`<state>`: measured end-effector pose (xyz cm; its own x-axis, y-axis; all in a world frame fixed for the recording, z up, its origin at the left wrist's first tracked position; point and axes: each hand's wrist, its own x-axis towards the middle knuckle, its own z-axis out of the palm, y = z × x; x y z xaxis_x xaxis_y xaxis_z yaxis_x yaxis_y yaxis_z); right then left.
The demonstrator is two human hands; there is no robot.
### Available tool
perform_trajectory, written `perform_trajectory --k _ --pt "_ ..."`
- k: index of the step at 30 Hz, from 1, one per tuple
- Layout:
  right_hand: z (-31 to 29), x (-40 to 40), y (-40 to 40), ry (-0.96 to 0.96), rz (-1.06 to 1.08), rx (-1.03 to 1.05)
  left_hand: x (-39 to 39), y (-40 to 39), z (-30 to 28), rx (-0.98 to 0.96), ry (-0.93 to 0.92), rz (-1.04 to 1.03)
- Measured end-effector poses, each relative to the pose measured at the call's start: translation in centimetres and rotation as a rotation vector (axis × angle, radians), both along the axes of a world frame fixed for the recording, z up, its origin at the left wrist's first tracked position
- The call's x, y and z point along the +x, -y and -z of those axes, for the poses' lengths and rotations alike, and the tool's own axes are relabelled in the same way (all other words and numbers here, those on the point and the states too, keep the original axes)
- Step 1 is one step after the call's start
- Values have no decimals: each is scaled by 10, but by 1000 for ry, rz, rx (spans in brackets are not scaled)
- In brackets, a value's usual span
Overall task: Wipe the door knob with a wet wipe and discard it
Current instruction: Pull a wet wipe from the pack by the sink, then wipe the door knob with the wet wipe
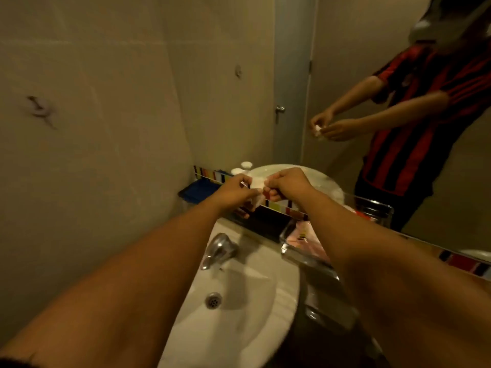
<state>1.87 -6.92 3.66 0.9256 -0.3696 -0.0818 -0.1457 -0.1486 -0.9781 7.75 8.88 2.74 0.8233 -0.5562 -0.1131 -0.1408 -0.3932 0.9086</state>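
Both arms reach forward over a white sink (pixel 239 328), and the two hands meet in front of the mirror (pixel 358 75). The left hand (pixel 233 191) and the right hand (pixel 288 183) each pinch an edge of a small white wet wipe (pixel 256 183), which is stretched between them in the air above the back of the sink; part of the wipe hangs crumpled below the left hand's fingers. A chrome faucet (pixel 219 249) stands at the sink's rear rim, with the drain (pixel 213 300) lower in the basin. To the right of the sink, on the bench, sits a clear tray (pixel 289 235) holding pinkish packets, partly hidden by the right forearm. A blue dish (pixel 196 191) rests against the tiled wall to the left. In the mirror, the door knob (pixel 279 109) shows on a pale door, well apart from the hands, alongside the reflection of a person in a red-and-black striped shirt holding the wipe
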Motion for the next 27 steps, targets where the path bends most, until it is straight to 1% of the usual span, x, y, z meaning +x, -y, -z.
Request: perform_trajectory --k 2,4,7,10,12,14,16,18,21,25,27 --pt "-12 7 -44 22 -49 -2 -6 -45 -7 -29 92 -68" --pt "-22 11 -85 44 -110 -34 -13 -93 -12 -72 128 -168" --pt "-34 13 -143 59 -181 -104 -27 -174 -23 -44 141 -291" --pt "-38 11 -206 39 -310 -74 -43 -252 -31 -100 116 -412" --pt "-37 5 -252 1 -439 -51 -58 -296 -33 -119 123 -457" --pt "-34 -2 -297 -26 -539 -81 -74 -336 -33 -80 157 -461" --pt "-32 -12 -343 6 -592 -139 -91 -371 -33 -47 188 -468" --pt "-28 -20 -383 73 -589 -172 -104 -406 -33 -39 194 -502" --pt "-25 -32 -430 135 -556 -129 -123 -459 -31 -51 185 -561" --pt "-19 -45 -472 144 -541 -63 -145 -529 -20 -78 172 -688" --pt "-13 -50 -491 124 -528 -18 -154 -558 -15 -136 143 -744"
